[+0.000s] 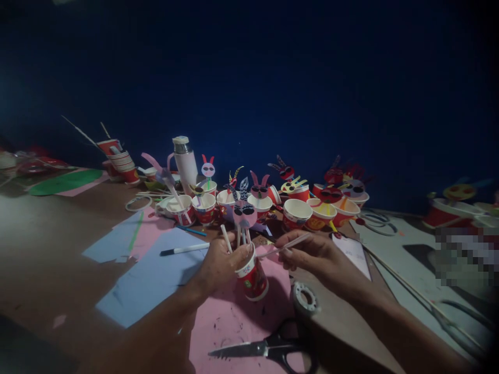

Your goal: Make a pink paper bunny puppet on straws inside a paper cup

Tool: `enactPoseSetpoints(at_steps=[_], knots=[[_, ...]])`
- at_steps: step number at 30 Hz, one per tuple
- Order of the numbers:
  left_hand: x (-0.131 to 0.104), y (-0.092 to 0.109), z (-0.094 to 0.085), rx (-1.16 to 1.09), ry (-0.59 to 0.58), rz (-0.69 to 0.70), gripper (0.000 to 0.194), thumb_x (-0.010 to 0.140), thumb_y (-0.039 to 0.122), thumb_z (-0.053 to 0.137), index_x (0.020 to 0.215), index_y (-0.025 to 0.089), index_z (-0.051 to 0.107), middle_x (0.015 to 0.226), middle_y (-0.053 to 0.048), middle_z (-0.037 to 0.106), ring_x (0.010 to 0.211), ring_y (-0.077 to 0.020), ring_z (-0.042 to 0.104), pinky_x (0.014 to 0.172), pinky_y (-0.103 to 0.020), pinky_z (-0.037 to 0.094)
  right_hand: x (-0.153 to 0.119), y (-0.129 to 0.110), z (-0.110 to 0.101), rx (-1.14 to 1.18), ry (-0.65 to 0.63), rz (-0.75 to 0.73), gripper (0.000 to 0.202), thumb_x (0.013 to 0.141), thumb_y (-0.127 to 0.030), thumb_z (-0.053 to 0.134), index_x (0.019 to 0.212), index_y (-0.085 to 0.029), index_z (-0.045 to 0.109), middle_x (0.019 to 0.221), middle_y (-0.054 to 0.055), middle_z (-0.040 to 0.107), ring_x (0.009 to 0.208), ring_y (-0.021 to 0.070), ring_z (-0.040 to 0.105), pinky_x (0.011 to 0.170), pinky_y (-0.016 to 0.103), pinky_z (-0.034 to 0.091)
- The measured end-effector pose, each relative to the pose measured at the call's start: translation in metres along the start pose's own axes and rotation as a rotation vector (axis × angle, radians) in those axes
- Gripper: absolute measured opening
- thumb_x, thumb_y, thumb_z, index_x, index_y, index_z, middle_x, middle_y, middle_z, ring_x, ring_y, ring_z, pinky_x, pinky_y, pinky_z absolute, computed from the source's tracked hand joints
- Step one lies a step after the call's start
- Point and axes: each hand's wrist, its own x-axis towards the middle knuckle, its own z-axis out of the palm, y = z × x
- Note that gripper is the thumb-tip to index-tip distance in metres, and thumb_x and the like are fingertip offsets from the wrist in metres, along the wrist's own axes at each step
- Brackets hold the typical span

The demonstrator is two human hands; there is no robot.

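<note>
A red-and-white paper cup [253,283] stands slightly tilted on pink paper [222,322]. My left hand [218,267] grips it near the rim, with the thumb at the opening. Beside that thumb, a white stick [226,238] pokes up from the hand. Out of the cup rises a pink paper rabbit face [245,215] with dark glasses and patterned ears, on thin stems. Close to the rim on the right, my right hand [315,254] pinches a thin pale strip [300,241], tape or straw, I cannot tell which.
Black-handled scissors [268,349] and a tape roll [306,297] lie nearest me. Behind stand several paper cups [297,213] with paper faces, and a flask [185,163]. On the left are blue sheets [144,285] and a marker [185,250]. Sticks [413,275] lie right.
</note>
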Motion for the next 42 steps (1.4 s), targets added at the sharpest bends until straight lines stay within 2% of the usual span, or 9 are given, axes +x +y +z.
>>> enactPoseSetpoints(at_steps=[6,10,16,22,25,32,35,39,42], knots=[[-0.005,0.001,0.001,0.013,-0.028,0.028,0.014,0.074,0.025,0.057,0.08,0.012,0.059,0.065,0.0,0.06,0.056,-0.0114,0.053,0.053,-0.022,0.042,0.002,0.018,0.016,-0.323,0.233,-0.225,0.018,0.083,-0.029,0.051,0.088,-0.018,0.063,0.082,0.006,0.066,0.073,0.0173,0.061,0.062,0.028,0.05],[-0.007,-0.002,0.001,-0.023,-0.055,0.047,0.017,0.075,0.026,0.057,0.084,0.012,0.06,0.072,-0.002,0.061,0.063,-0.0134,0.055,0.058,-0.023,0.044,0.002,0.021,0.014,-0.358,0.138,-0.324,0.018,0.085,-0.023,0.048,0.092,-0.02,0.064,0.092,0.007,0.066,0.086,0.0181,0.06,0.072,0.029,0.05],[-0.007,-0.003,-0.005,-0.054,-0.131,0.043,0.017,0.076,0.025,0.056,0.087,0.012,0.059,0.079,-0.004,0.061,0.069,-0.0145,0.056,0.061,-0.024,0.044,0.002,0.023,0.008,-0.37,-0.071,-0.424,0.022,0.084,-0.016,0.048,0.097,-0.019,0.066,0.094,0.008,0.068,0.087,0.0185,0.062,0.076,0.03,0.05],[-0.008,-0.003,-0.006,-0.048,-0.204,0.031,0.015,0.074,0.025,0.059,0.078,0.012,0.062,0.075,-0.004,0.061,0.066,-0.014,0.055,0.058,-0.023,0.042,0.003,0.027,0.007,-0.391,-0.162,-0.442,0.022,0.084,-0.015,0.05,0.097,-0.02,0.067,0.087,0.006,0.069,0.079,0.0164,0.063,0.071,0.027,0.049],[-0.009,-0.004,-0.004,-0.101,-0.182,0.004,0.014,0.073,0.025,0.06,0.08,0.013,0.062,0.073,-0.003,0.062,0.064,-0.0128,0.055,0.057,-0.022,0.042,0.003,0.031,0.009,-0.331,-0.16,-0.416,0.019,0.083,-0.018,0.053,0.096,-0.02,0.067,0.085,0.005,0.07,0.077,0.0151,0.063,0.069,0.025,0.049],[-0.009,-0.005,-0.003,-0.158,-0.218,-0.044,0.018,0.072,0.026,0.062,0.081,0.011,0.061,0.074,-0.006,0.062,0.066,-0.0162,0.058,0.06,-0.026,0.044,0.003,0.037,0.017,-0.313,-0.022,-0.423,0.016,0.084,-0.021,0.053,0.092,-0.021,0.067,0.085,0.003,0.069,0.076,0.0148,0.063,0.067,0.023,0.048],[-0.009,-0.005,-0.006,-0.173,-0.184,-0.04,0.019,0.072,0.026,0.063,0.083,0.011,0.06,0.075,-0.006,0.063,0.065,-0.015,0.058,0.06,-0.025,0.044,0.001,0.035,0.015,-0.34,-0.042,-0.436,0.017,0.083,-0.019,0.052,0.093,-0.022,0.066,0.086,0.003,0.068,0.078,0.0147,0.062,0.069,0.024,0.047],[-0.008,-0.005,-0.011,-0.204,-0.186,-0.056,0.02,0.074,0.026,0.061,0.088,0.012,0.059,0.075,-0.006,0.064,0.065,-0.0157,0.059,0.062,-0.027,0.045,0.0,0.029,0.013,-0.444,-0.126,-0.46,0.02,0.083,-0.016,0.053,0.101,-0.02,0.062,0.097,0.006,0.065,0.09,0.0166,0.059,0.078,0.027,0.045],[-0.009,-0.005,-0.012,-0.184,-0.19,-0.046,0.018,0.073,0.026,0.062,0.083,0.011,0.06,0.073,-0.005,0.062,0.062,-0.0134,0.056,0.058,-0.024,0.043,0.001,0.029,0.016,-0.501,-0.13,-0.495,0.02,0.083,-0.015,0.052,0.101,-0.019,0.06,0.091,0.007,0.066,0.084,0.0157,0.06,0.073,0.026,0.047]])
